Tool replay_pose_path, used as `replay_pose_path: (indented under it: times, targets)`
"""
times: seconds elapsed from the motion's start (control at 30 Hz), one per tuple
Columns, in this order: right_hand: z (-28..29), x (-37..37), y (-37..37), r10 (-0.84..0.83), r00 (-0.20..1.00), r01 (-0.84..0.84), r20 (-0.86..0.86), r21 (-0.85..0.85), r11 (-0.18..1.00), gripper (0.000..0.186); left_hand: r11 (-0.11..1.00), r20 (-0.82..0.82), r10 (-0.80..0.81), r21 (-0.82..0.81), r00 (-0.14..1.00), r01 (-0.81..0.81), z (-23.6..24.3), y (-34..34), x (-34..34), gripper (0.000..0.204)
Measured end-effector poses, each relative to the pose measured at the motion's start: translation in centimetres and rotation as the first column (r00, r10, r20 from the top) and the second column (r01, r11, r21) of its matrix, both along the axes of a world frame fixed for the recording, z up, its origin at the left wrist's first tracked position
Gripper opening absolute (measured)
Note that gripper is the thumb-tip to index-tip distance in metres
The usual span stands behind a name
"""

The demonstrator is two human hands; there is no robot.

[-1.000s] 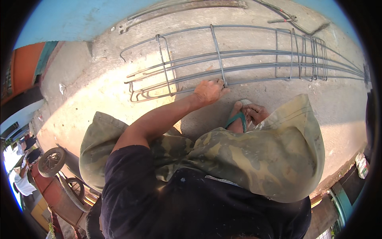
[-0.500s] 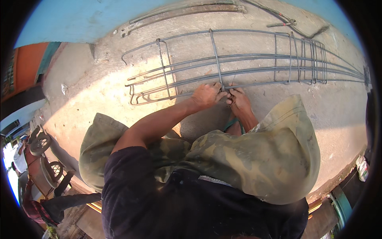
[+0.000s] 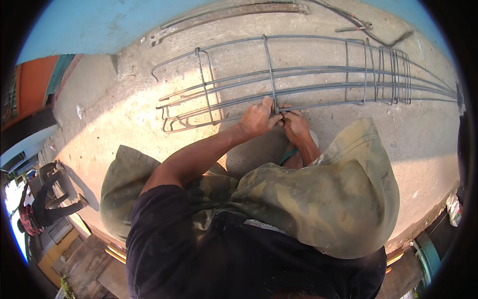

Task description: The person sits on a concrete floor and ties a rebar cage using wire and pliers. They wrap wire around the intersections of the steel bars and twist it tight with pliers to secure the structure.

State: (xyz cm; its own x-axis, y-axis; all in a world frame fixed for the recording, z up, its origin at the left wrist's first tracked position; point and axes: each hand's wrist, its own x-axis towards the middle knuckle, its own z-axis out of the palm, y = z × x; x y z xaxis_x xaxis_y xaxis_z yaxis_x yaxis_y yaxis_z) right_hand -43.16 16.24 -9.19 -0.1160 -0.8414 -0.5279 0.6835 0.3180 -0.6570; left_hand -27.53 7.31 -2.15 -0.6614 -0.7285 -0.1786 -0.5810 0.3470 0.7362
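Observation:
A long cage of steel reinforcing bars (image 3: pixel 318 90) lies across the concrete in front of me, with rectangular stirrups around its lengthwise bars. My left hand (image 3: pixel 257 118) is closed at the lower corner of a stirrup (image 3: pixel 270 70), fingers against the steel where it meets the nearest bar. Just to its right, my right hand (image 3: pixel 296 126) pinches at the same joint, its fingertips bent inward. Whatever lies between those fingertips is too small and hidden to make out. Several more stirrups (image 3: pixel 393 77) are bunched toward the cage's right end.
Beyond the cage lie long metal bars (image 3: pixel 234 13) beside a blue wall. Red-handled pincers (image 3: pixel 354 29) rest by a dark bundle of wire or cable (image 3: pixel 386 42) at the far right. My camouflage-clad knees flank my arms. Another person (image 3: pixel 37 209) is at the far left.
My left index finger has risen along the stirrup, and my right fingers have shifted slightly left at the joint. The person at the left has moved; the red wheeled cart has mostly gone from sight.

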Motion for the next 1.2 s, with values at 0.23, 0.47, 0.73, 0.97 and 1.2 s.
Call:
replay_pose_path:
  times: [0.23, 0.47, 0.73, 0.97, 1.2]
  targets:
    - [-1.0, -0.3, -0.1, 0.015, 0.998, -0.016, 0.055, 0.009, 1.000, 0.019, 0.967, -0.127, -0.180, -0.204, 0.975, 0.152, 0.4, -0.7, 0.0, 0.045]
    - [1.0, 1.2, 1.2, 0.129, 0.855, -0.087, -0.502, 0.106, 0.991, 0.029, 0.942, -0.071, -0.227, -0.271, 0.971, 0.200, 0.1, -0.7, -0.4, 0.034]
    - [1.7, 2.0, 0.3, 0.036, 0.388, -0.164, -0.921, -0.030, 0.986, 0.013, 0.927, 0.026, -0.232, -0.296, 0.972, 0.229, 1.5, -0.6, -0.6, 0.028]
    - [-1.7, 2.4, -0.8, 0.057, 0.412, -0.257, -0.909, -0.057, 0.965, 0.007, 0.903, 0.007, -0.223, -0.375, 0.975, 0.209, -0.9, -1.0, 0.0, 0.026]
    - [1.4, 2.8, 0.0, -0.007, 0.549, -0.065, -0.836, -0.051, 0.997, 0.015, 0.932, -0.070, -0.245, -0.290, 0.967, 0.216, -1.0, -1.9, -0.3, 0.022]
